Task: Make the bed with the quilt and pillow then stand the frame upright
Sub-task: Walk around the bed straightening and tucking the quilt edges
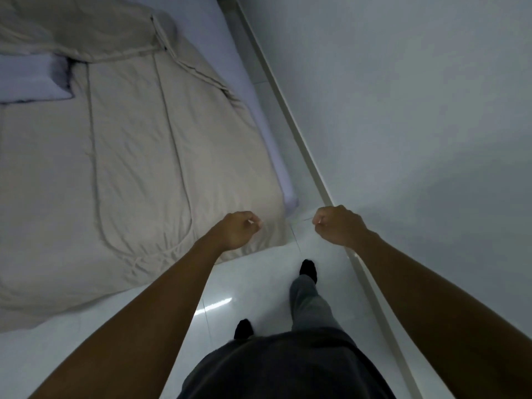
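Note:
A beige quilt [129, 156] lies spread over the bed, its near corner hanging toward the floor and its far end bunched and folded at the top left. A pale lilac pillow [31, 76] rests at the left edge, partly tucked under the quilt. The lilac sheet of the mattress [270, 139] shows along the bed's right side. My left hand [240, 230] hovers over the quilt's near right corner with fingers curled shut and nothing in them. My right hand [336, 224] is a loose fist over the floor by the wall. No frame is in view.
A white tiled floor [259, 283] runs between the bed and the white wall [403, 110], with a baseboard [302, 139] along it. My legs in grey trousers and black socks [308, 270] stand in this narrow gap.

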{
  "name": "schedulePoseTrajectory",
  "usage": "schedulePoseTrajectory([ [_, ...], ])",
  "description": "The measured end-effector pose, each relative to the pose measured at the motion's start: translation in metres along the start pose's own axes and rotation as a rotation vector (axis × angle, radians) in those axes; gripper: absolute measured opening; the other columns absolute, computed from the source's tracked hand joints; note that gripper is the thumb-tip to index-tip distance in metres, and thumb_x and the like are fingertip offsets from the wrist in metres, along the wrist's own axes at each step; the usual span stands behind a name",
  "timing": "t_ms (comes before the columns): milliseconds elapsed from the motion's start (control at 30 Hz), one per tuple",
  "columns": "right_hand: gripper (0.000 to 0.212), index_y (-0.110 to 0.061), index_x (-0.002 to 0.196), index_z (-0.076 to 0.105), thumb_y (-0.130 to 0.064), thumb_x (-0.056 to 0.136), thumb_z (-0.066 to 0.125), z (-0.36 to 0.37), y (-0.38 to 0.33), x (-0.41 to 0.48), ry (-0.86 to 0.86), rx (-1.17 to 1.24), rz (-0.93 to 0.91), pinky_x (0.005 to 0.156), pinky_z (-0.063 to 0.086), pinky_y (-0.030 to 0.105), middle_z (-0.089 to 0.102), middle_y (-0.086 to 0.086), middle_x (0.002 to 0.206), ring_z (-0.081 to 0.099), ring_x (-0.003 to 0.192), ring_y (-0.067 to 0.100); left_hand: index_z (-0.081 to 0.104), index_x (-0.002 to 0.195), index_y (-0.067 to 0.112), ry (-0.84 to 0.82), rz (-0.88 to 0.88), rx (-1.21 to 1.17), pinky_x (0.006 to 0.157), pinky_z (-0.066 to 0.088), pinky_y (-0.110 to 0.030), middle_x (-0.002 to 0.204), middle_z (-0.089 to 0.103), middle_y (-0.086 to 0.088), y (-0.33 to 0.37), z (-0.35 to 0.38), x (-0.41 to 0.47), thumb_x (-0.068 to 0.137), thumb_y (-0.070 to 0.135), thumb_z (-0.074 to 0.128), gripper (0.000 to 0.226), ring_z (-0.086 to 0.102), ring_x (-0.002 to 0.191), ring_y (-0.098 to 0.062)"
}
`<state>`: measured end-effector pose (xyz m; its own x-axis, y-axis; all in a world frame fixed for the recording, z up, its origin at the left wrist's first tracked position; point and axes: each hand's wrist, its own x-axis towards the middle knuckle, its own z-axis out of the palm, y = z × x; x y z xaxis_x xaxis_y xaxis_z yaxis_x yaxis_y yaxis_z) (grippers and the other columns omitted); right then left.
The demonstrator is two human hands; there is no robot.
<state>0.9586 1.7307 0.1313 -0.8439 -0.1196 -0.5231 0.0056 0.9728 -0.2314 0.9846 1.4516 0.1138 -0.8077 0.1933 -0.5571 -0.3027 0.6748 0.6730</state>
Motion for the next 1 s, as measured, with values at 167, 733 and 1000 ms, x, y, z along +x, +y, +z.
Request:
schedulePoseTrajectory([
  [167, 0.011, -0.026, 0.087, 0.072, -0.027, 0.088, 0.061, -0.016, 0.012, 0.048, 0.133, 0.398, -0.048, 0.079, 0.059, 0.037, 0.072, -0.006, 0.091, 0.068, 0.088, 0.016, 0.067, 0.115, 0.021, 0.079, 0.011, -0.24, 0.086, 0.055, -0.025, 0.111, 0.069, 0.002, 0.051, -0.007, 0.059, 0.099, 0.033, 0.055, 0.024, 0.066, 0.099, -0.016],
  [733, 0.016, -0.024, 0.1, 0.076, -0.019, 0.094, 0.063, -0.172, 0.066, 0.235, 0.116, 0.582, -0.256, 0.077, 0.053, 0.019, 0.067, -0.02, 0.087, 0.063, 0.082, 0.002, 0.067, 0.12, 0.018, 0.37, 0.018, -0.519, 0.066, 0.051, -0.011, 0.105, 0.073, 0.001, 0.17, -0.073, 0.25, 0.1, 0.035, 0.054, 0.029, 0.072, 0.087, -0.014],
  [1000, 0.018, -0.03, 0.098, 0.075, -0.019, 0.093, 0.062, -0.243, 0.025, 0.365, 0.026, 0.487, -0.326, 0.075, 0.057, 0.024, 0.074, -0.013, 0.092, 0.068, 0.08, 0.005, 0.069, 0.115, 0.011, 0.501, -0.012, -0.597, 0.07, 0.055, -0.013, 0.104, 0.072, -0.006, 0.156, -0.163, 0.371, 0.1, 0.025, 0.056, 0.024, 0.07, 0.094, -0.016],
])
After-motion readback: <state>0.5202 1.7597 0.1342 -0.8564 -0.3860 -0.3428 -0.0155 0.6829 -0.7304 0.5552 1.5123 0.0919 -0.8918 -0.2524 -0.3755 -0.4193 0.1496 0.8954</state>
